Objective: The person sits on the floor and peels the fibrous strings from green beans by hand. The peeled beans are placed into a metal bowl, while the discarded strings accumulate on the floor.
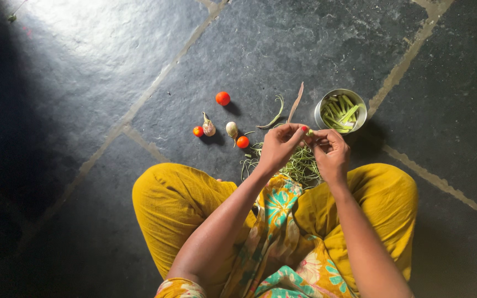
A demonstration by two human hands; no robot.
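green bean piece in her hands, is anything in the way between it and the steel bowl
Nothing visible does. The green bean piece is pinched between the left hand and right hand, and the steel bowl sits just beyond the right hand on bare stone floor. The heap of bean strings lies nearer the person's lap, off that path.

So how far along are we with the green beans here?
Done so far: the steel bowl already holds a batch of cut green pieces, and a heap of pulled strings lies on the floor in front of the knees. In hand: the left hand and right hand pinch one small green piece between them. Left: I can't make out any untrimmed beans; tomatoes lie untouched.
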